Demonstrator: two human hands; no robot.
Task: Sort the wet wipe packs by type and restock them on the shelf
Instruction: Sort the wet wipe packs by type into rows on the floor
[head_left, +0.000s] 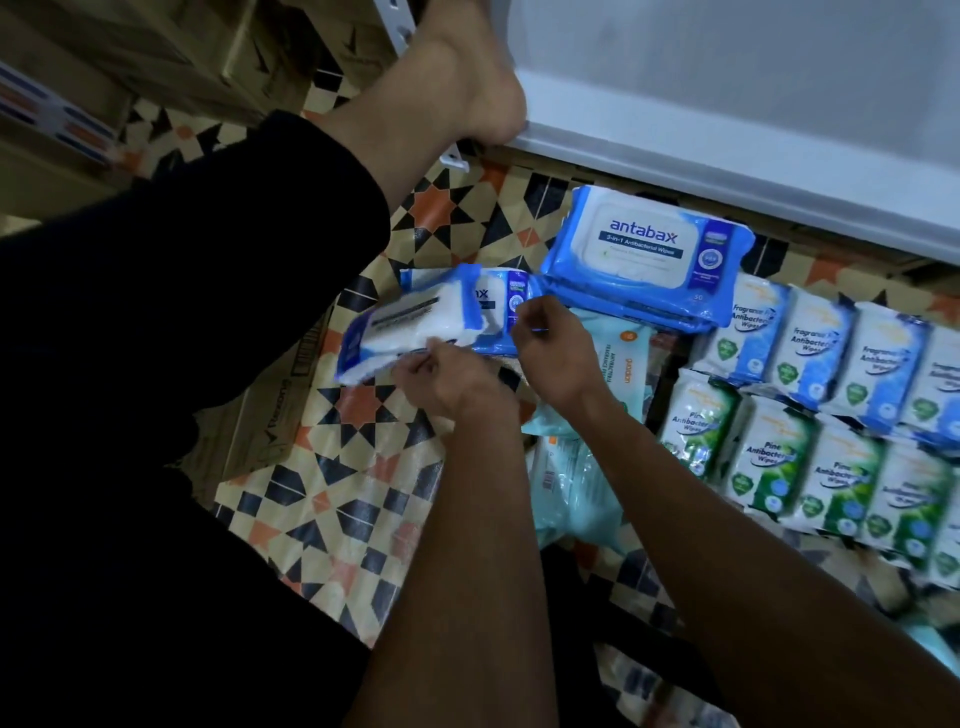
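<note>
Patterned floor mat (363, 499), perhaps vinyl

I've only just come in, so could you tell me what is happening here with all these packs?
A person sitting on the patterned floor is sorting wet wipe packs. The left hand grips a blue Antabax pack, back side up, while the right hand pinches the edge of another beneath it. More Antabax packs are stacked beside the white shelf. Blue Fragrance packs and green Pine packs already stand in rows.
</note>
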